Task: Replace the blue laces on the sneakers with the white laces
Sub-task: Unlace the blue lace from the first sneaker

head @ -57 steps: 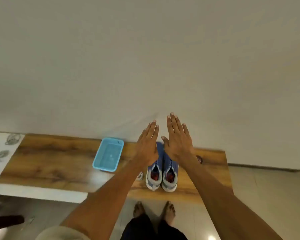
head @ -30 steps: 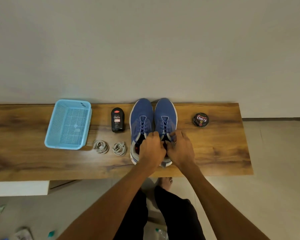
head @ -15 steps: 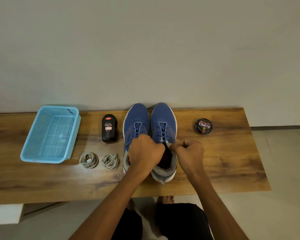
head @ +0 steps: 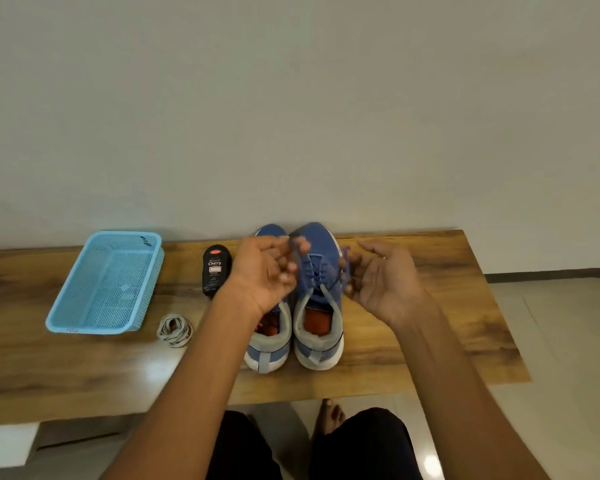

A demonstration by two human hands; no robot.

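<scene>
Your left hand [head: 264, 271] and right hand [head: 381, 278] each pinch an end of the blue lace [head: 314, 271], raised above the right sneaker [head: 321, 306]. It stands heel toward you beside the left sneaker [head: 269, 348] on the counter [head: 430, 341]. One coil of white laces [head: 174, 330] lies just beside the light blue basket [head: 84, 325], whose mesh floor shows bare. A black polish bottle [head: 215, 270] stands left of the sneakers.
</scene>
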